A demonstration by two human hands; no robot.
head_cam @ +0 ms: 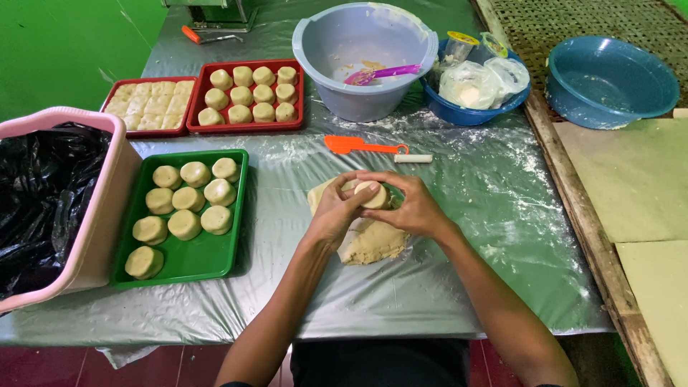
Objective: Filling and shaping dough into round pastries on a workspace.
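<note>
At the left edge of the tabletop [459, 287] stands a pink bin [93, 236] lined with a black bag; just beside it a green tray [236, 208] carries nine shaped dough rounds. Behind it, toward the far left corner, two red trays [247, 127] hold further pieces. Near the middle of the tabletop, the left hand [335, 215] and the right hand [412, 208] meet over a dough mass [373, 244] that lies on the plastic sheet. Both sets of fingers are curled around one dough piece [373, 195], which is held between the palms just above the mass. For a good result, judged from the finished rounds: apply even pressure from both sides, rotate the piece, and match the height and diameter of those on the green tray. Behind the hands lie an orange scraper [355, 145] and a small white stick [413, 158]; farther back stands a grey basin [365, 61] holding a purple spatula. A blue bowl [466, 115] with bags and a teal basin [613, 82] follow toward the right. The surface is clear plastic dusted with flour; a wooden rail borders its right edge, and the wall at left is green.
</note>
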